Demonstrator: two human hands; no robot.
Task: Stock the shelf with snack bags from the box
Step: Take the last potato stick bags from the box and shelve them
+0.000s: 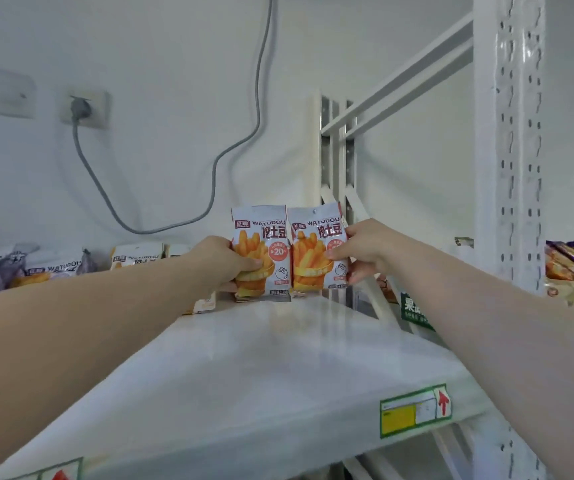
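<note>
Two white snack bags printed with orange fries stand upright side by side at the back right of the white shelf. My left hand grips the left bag, thumb across its front. My right hand pinches the right bag at its right edge. The two bags touch each other. More bags of the same kind lie along the back of the shelf on the left. The box is out of view.
A white perforated upright rises at the right, with crossbars behind it. Purple and orange packets sit on the neighbouring shelf at far right. A grey cable hangs from a wall socket. A price label is on the shelf's front edge.
</note>
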